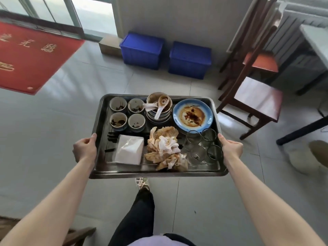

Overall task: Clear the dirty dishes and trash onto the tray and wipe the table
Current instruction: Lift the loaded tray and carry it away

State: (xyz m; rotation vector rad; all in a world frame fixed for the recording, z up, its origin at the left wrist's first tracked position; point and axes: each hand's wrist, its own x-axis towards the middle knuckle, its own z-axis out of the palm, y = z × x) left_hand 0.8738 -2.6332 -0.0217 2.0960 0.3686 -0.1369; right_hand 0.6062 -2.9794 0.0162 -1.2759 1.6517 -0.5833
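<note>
The tray (158, 174) is dark, shiny metal with a raised rim. It is hanging in the air above the floor (53, 139), out in front of the person, and it is carrying a full load.

Four small cups (118, 104) are sitting in a square in the tray's far left corner, each with brown bits sticking inside. Just right of them a stack of bowls (159, 118) is standing by the far rim. A white spoon (160, 106) smeared with brown is lying in the top bowl. A blue plate (209, 119) with a puddle of brown sauce is filling the far right corner. Clear glasses (202, 148) are crowding together in the near right corner. Crumpled napkins (165, 150), white and stained orange, are piling up in the tray's middle, toward the near rim. A white tissue pack (129, 150) is lying just left of them, and black chopsticks (113, 136) are poking out from under it.

The left hand (85, 148) is grasping the tray's left rim, and the right hand (230, 148) is grasping its right rim. Each thumb is lying on top of the rim, and the fingers are curling under the tray, where they are hidden.

Under the tray's near rim a leg (138, 215) in dark trousers and a shoe (142, 182) are showing. Past the far rim two blue boxes (142, 50) are sitting on the floor by the wall. A red mat (32, 55) is lying off to the tray's left, and wooden chairs (257, 96) are standing off to its right.
</note>
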